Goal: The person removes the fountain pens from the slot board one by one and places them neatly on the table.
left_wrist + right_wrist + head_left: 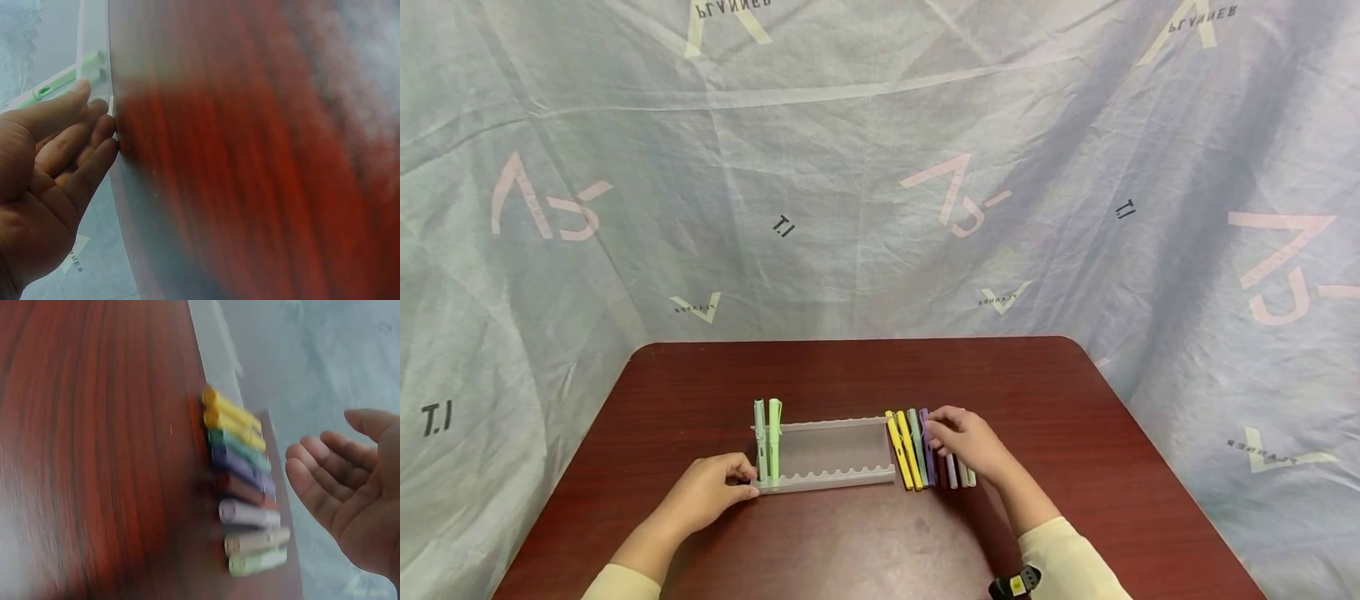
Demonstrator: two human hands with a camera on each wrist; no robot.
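A pale see-through pen rack (842, 478) with scalloped edges lies on the table. Two pens rest across its left end, a grey-green pen (761, 442) and a light green pen (774, 442). My left hand (715, 493) pinches the rack's front left corner between thumb and fingers. Right of the rack lies a row of pens: yellow pens (904, 454), a green pen (916, 433), a purple pen (240, 467), a dark red pen (240, 489) and several pale ones. Over this row hovers my right hand (970, 442), its fingers loosely bent with nothing between them.
The dark red wood-grain table (850, 375) ends at a hanging grey-white cloth (850, 208) at the back and sides. A black band (1017, 583) sits by the right sleeve (1067, 558).
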